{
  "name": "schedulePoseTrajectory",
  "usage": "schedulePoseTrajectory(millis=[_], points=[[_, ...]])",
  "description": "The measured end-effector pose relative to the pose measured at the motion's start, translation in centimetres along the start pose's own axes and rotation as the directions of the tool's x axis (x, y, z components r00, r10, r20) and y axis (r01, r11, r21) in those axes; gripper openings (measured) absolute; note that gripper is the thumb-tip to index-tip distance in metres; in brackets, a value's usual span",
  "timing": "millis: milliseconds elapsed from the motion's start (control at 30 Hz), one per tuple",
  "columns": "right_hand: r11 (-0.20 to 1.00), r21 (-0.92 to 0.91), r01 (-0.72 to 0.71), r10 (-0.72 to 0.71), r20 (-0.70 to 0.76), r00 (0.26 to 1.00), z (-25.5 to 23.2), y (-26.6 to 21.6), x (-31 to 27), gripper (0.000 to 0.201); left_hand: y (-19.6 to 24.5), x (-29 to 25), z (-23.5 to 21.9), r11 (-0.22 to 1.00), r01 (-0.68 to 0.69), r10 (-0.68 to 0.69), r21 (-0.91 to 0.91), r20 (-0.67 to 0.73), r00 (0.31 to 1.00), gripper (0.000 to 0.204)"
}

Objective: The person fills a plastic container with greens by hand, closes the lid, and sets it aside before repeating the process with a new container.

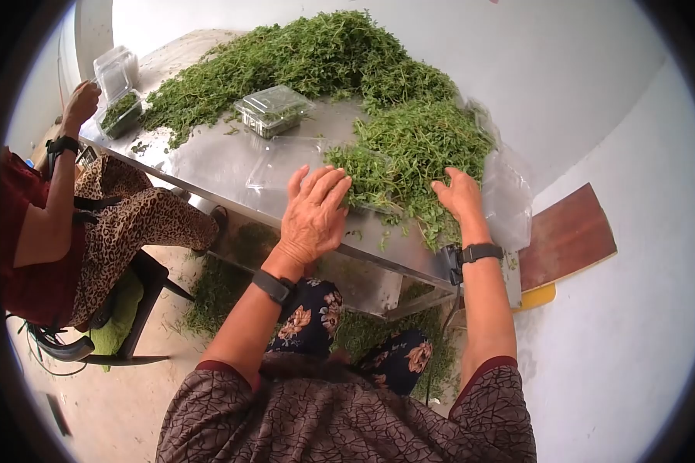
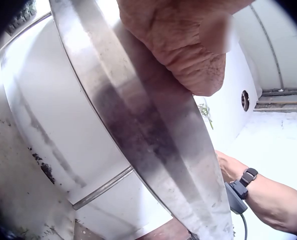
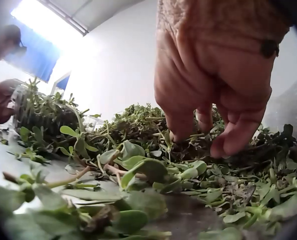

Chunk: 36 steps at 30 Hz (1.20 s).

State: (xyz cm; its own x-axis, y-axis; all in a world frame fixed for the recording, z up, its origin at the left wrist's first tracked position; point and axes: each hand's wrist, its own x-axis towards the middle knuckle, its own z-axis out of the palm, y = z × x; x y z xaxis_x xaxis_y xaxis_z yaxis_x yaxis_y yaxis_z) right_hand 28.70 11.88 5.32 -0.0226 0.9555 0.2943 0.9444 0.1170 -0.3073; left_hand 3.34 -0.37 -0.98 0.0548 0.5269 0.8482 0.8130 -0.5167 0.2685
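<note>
My left hand (image 1: 314,212) is at the near left side of a clear plastic container (image 3: 26,107) filled with leafy greens, its fingers bent over the rim. The container's raised lid (image 1: 282,162) lies back to the left, behind the fingers. My right hand (image 1: 462,197) reaches down into the pile of fleshy-leaved greens (image 1: 425,139) on the right. In the right wrist view its thumb and fingers stand apart, tips among the stems. The left wrist view shows only part of the left palm (image 2: 183,45), above the metal table edge.
A lidded container of greens (image 1: 274,112) stands mid-table. At the left, another person's hand (image 1: 83,100) touches an open container (image 1: 122,112). Clear empty containers (image 1: 508,193) lean at the table's right end. A brown board (image 1: 567,239) is beyond. Greens (image 1: 216,297) lie on the floor.
</note>
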Motion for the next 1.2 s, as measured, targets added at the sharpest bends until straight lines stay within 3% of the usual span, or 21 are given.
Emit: schedulePoseTrajectory(millis=[67, 300, 367, 400, 467, 533, 633, 700, 733, 800, 900, 1033, 1200], points=[[0.990, -0.128, 0.063, -0.065, -0.009, 0.998, 0.0, -0.8, -0.3, 0.032, 0.0, 0.0, 0.0, 1.000, 0.000, 0.000, -0.008, -0.005, 1.000, 0.054], [0.962, -0.211, 0.175, -0.189, -0.049, 0.981, 1.4, 1.5, 0.6, 0.013, 0.0, 0.1, -0.2, 1.000, -0.017, 0.017, 0.005, 0.004, 1.000, 0.049], [0.984, 0.076, 0.162, -0.152, -0.114, 0.982, 0.4, 2.0, 0.3, 0.011, -0.1, 0.1, -0.1, 1.000, -0.013, 0.013, 0.001, 0.006, 1.000, 0.048], [0.985, 0.074, 0.158, -0.150, -0.109, 0.983, -0.3, 2.2, 0.2, 0.011, -0.1, 0.1, -0.1, 1.000, -0.012, 0.012, -0.004, 0.001, 1.000, 0.048], [0.921, 0.389, -0.018, 0.023, -0.007, 1.000, -1.8, 2.5, -0.2, 0.011, -0.1, 0.0, 0.1, 1.000, -0.012, 0.012, -0.018, 0.007, 1.000, 0.047], [0.889, 0.451, -0.082, 0.066, 0.052, 0.996, -3.2, 2.1, -1.0, 0.013, -0.1, 0.0, 0.1, 1.000, -0.016, 0.016, -0.019, -0.010, 1.000, 0.046], [0.913, 0.386, -0.135, 0.075, 0.168, 0.983, -3.5, 3.2, -1.5, 0.024, -0.2, 0.0, 0.2, 1.000, -0.023, 0.023, -0.019, -0.015, 1.000, 0.045], [0.975, 0.215, -0.062, 0.014, 0.221, 0.975, -3.0, 3.3, -2.0, 0.040, -0.2, 0.0, 0.2, 0.999, -0.026, 0.025, -0.019, -0.017, 1.000, 0.045], [0.975, 0.215, -0.062, 0.013, 0.221, 0.975, -3.0, 3.5, -2.3, 0.040, -0.2, 0.0, 0.1, 0.999, -0.027, 0.026, -0.020, -0.017, 1.000, 0.045], [0.999, 0.042, 0.018, -0.029, 0.275, 0.961, -4.3, 1.5, -3.7, 0.054, -0.2, 0.1, 0.1, 0.999, -0.026, 0.026, -0.021, -0.016, 1.000, 0.045], [0.999, -0.045, -0.009, 0.025, 0.364, 0.931, -5.1, -0.1, -4.3, 0.060, -0.2, 0.1, 0.1, 0.999, -0.029, 0.028, -0.019, -0.021, 0.999, 0.045], [0.985, -0.095, 0.146, -0.117, 0.260, 0.959, -3.8, 0.3, -4.3, 0.054, -0.2, 0.0, 0.4, 0.999, -0.011, 0.009, -0.052, -0.033, 0.999, 0.044], [0.925, -0.218, 0.311, -0.293, 0.112, 0.949, -1.4, 1.4, -3.3, 0.029, -0.3, 0.0, 0.2, 0.997, -0.021, 0.018, -0.068, -0.037, 0.999, 0.042]])
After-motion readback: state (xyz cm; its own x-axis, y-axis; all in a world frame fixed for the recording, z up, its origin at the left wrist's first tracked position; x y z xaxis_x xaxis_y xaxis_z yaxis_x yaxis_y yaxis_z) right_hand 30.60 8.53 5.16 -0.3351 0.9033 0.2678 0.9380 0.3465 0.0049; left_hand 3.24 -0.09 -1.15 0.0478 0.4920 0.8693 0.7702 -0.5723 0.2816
